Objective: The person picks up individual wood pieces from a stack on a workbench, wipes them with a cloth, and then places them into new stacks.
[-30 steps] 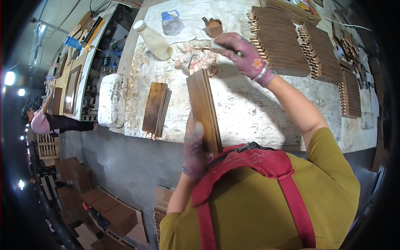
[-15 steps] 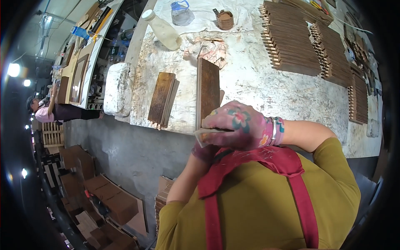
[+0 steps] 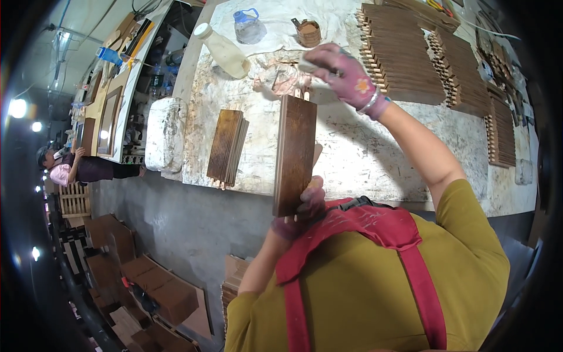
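Observation:
My left hand (image 3: 311, 202), in a stained purple glove, is closed round the near end of a dark brown wooden board (image 3: 299, 152) with pale dowels at its ends. The board is held up at the table's front edge, its broad face towards me. Beyond its far end, my right hand (image 3: 343, 76), in a flowered purple glove, is raised over the table. Its fingers grip a pale pad (image 3: 307, 63), mostly covered by the glove; I cannot tell its material. A crumpled, stained cloth (image 3: 275, 79) lies beneath and left of that hand.
A stack of boards (image 3: 226, 146) lies to the left; rows of dowelled boards (image 3: 402, 58) fill the far right. At the back stand a milky bottle (image 3: 226, 53), a clear blue-handled jug (image 3: 249, 29) and a brown pot (image 3: 308, 34). Another person (image 3: 67, 167) works at the far left.
My right hand has lifted off the board's near end and swung far forward with the pale pad. The board's face has turned more towards me, and my left hand's fingers now show on its side.

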{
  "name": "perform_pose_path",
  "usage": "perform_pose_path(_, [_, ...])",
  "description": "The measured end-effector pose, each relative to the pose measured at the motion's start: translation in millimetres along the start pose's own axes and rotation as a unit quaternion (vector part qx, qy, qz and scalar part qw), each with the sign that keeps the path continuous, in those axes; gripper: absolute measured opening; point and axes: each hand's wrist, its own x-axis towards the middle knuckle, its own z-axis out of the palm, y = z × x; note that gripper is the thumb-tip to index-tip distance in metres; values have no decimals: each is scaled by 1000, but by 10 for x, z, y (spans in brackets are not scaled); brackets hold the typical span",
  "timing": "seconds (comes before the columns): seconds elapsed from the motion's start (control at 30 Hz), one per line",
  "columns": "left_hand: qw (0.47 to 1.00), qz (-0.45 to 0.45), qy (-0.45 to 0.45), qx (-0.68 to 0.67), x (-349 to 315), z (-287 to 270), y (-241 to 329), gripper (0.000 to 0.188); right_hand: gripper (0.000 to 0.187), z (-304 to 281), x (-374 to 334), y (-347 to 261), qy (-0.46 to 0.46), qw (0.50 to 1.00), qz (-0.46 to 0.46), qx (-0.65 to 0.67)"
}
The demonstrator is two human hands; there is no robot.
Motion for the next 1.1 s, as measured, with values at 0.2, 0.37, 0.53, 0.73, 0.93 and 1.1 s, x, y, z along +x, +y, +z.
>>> perform_pose_path(0.2, [809,265,322,414,-391,-39,448,60,34,-166,-262,-19,35,997,57,44])
perform_pose_path(0.37, [648,317,423,548,-1122,281,1419,46,39,-327,-572,138,32,983,159,87])
perform_pose_path(0.53, [608,211,438,628,-1334,292,1888,44,45,-308,-738,235,21,967,218,128])
perform_pose_path(0.73, [563,195,460,658,-1215,-22,2082,38,46,-128,-711,149,-4,974,176,140])
perform_pose_path(0.93, [612,255,435,609,-1196,-228,2175,39,45,-91,-760,145,-30,972,197,127])
perform_pose_path(1.1, [161,120,476,856,-1068,5,1954,73,46,-81,-844,179,-27,957,256,132])
